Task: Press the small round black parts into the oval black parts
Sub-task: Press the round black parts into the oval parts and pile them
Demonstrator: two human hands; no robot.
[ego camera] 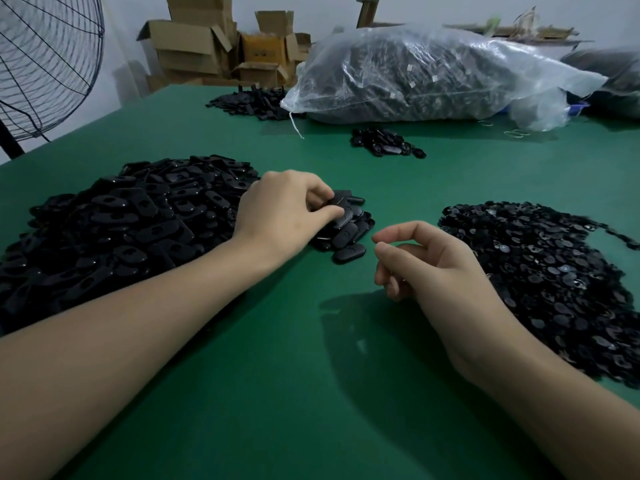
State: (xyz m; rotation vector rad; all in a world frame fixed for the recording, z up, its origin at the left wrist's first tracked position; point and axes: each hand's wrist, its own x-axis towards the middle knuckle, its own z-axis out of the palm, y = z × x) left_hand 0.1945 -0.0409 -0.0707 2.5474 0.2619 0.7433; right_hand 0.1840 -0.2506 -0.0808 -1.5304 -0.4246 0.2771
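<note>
A big heap of oval black parts [114, 223] covers the left of the green table [277, 375]. A flatter spread of small round black parts [547, 271] lies at the right. Between them sits a small cluster of oval parts [349, 237]. My left hand [284, 213] rests on top of that cluster, thumb and fingers pinched on one oval black part [341, 199]. My right hand [426, 265] hovers just right of the cluster, fingers curled and apart, thumb and forefinger close together; I see nothing held in it.
A large clear plastic bag of dark parts [433, 74] lies across the far table. Two small piles of black parts [384, 142] [252, 100] sit near it. A standing fan [41, 64] is at far left, cardboard boxes [207, 46] behind.
</note>
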